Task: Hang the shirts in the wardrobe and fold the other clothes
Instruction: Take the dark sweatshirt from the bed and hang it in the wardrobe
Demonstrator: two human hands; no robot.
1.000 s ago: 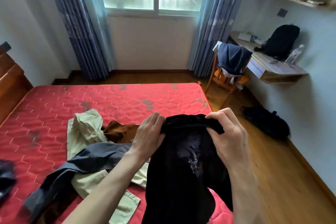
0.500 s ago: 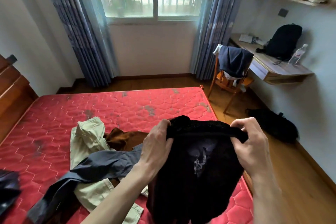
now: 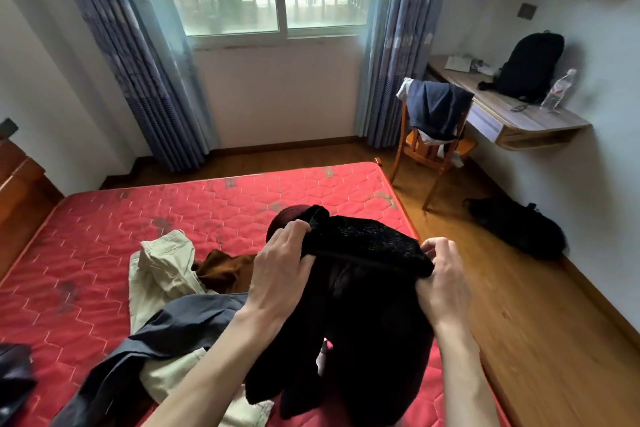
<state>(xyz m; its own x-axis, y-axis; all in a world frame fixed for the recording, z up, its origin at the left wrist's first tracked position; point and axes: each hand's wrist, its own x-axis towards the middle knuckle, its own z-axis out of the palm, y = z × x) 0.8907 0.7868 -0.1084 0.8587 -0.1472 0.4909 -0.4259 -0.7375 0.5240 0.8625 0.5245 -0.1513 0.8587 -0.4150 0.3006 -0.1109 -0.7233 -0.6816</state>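
A black garment (image 3: 363,315) hangs in the air over the near right corner of the red mattress (image 3: 173,218). My left hand (image 3: 280,263) grips the left end of its top band and my right hand (image 3: 443,274) pinches the right end, so the band is stretched between them. On the mattress to the left lie beige trousers (image 3: 162,274), a brown garment (image 3: 225,270) and a grey-blue garment (image 3: 166,333), heaped over one another. Another dark piece of clothing (image 3: 14,378) shows at the left edge.
A wooden chair (image 3: 426,156) draped with a navy garment (image 3: 436,107) stands right of the bed by a wall desk (image 3: 526,121) bearing a black backpack (image 3: 530,66) and a bottle. A black bag (image 3: 516,225) lies on the wood floor. Window and curtains are behind.
My hands have moved apart and risen, pulling the black garment's top band taut. The view has tilted upward a little.
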